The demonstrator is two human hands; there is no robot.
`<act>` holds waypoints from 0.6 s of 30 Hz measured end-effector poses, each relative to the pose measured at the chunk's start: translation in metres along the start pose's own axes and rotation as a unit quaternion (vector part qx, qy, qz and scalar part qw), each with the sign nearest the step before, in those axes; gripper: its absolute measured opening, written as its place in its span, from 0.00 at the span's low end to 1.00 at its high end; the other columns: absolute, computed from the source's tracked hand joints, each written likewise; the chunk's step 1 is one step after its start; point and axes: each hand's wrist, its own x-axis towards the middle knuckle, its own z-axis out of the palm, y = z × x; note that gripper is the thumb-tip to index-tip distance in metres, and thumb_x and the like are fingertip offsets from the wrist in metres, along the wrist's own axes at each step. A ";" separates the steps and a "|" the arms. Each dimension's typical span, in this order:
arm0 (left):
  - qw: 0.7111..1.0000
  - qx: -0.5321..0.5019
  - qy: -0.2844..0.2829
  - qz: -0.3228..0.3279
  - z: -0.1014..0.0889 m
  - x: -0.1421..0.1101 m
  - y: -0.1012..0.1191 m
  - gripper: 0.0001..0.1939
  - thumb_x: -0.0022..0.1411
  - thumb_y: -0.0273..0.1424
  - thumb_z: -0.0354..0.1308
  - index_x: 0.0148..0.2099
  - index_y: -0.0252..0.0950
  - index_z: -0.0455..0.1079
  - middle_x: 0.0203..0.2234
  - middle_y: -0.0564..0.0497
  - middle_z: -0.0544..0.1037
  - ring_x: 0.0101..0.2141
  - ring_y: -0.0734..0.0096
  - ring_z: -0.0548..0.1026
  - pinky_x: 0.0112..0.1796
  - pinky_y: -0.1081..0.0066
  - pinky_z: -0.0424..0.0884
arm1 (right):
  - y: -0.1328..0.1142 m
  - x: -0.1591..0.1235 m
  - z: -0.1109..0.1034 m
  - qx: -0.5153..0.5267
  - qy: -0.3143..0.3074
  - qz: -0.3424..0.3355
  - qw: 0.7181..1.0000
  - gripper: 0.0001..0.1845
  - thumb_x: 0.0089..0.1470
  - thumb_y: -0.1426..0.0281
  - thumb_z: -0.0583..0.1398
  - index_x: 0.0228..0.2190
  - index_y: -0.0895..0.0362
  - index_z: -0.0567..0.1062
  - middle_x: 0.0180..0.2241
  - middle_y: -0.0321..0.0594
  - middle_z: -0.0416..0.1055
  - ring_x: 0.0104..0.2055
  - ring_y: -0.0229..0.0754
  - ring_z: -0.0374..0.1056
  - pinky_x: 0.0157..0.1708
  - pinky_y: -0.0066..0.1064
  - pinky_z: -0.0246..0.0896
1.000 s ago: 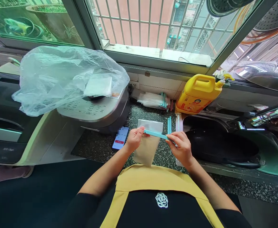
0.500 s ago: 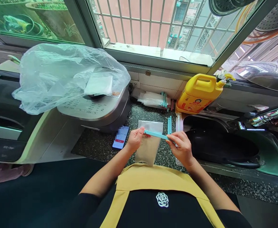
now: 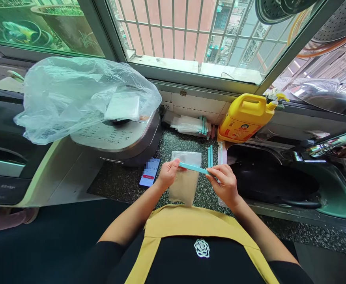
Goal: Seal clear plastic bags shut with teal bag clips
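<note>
A light-blue plastic sealing strip [image 3: 193,168] is stretched between my hands, sloping slightly down to the right. My left hand [image 3: 168,173] pinches its left end, and my right hand [image 3: 224,182] grips the right end between thumb and fingers. Beneath the strip lies a clear bag [image 3: 183,187] with tan contents, on the dark speckled counter [image 3: 204,195]; its near end reaches my apron. Beyond my right hand rest a couple more blue strips [image 3: 210,156]. Whether the strip touches the bag I cannot tell.
Left of the bag lies a phone [image 3: 149,172]. A rice cooker [image 3: 116,142] stands behind it, topped by a large plastic bag [image 3: 72,94]. Packed strips and bags [image 3: 189,124] sit by the wall. A yellow jug [image 3: 242,118] stands beside the sink [image 3: 338,197], which holds a black wok [image 3: 270,181].
The view has shifted very slightly. Both hands keep hold of the blue strip in almost the same position above the bag.
</note>
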 end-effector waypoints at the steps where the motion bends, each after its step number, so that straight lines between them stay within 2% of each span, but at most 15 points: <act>1: 1.000 0.007 -0.001 0.002 -0.001 0.000 0.000 0.34 0.45 0.63 0.53 0.17 0.34 0.71 0.15 0.48 0.74 0.23 0.67 0.73 0.30 0.68 0.70 | 0.000 0.000 0.001 0.002 -0.001 0.003 1.000 0.07 0.52 0.75 0.61 0.36 0.54 0.75 0.27 0.39 0.71 0.29 0.40 0.65 0.29 0.33 0.63; 14: 0.999 -0.038 0.021 -0.010 -0.004 0.002 -0.008 0.30 0.44 0.58 0.57 0.18 0.33 0.71 0.15 0.46 0.76 0.20 0.68 0.74 0.28 0.69 0.70 | -0.004 0.000 0.003 0.066 0.005 0.056 0.996 0.07 0.52 0.74 0.62 0.34 0.52 0.77 0.29 0.39 0.73 0.31 0.41 0.67 0.31 0.36 0.63; 18: 0.998 -0.055 0.017 -0.021 -0.005 0.002 -0.013 0.28 0.45 0.55 0.59 0.19 0.32 0.71 0.15 0.47 0.76 0.21 0.67 0.75 0.27 0.69 0.71 | -0.005 0.001 0.002 0.118 0.026 0.079 0.990 0.06 0.52 0.73 0.62 0.34 0.51 0.76 0.29 0.38 0.73 0.32 0.42 0.66 0.32 0.37 0.63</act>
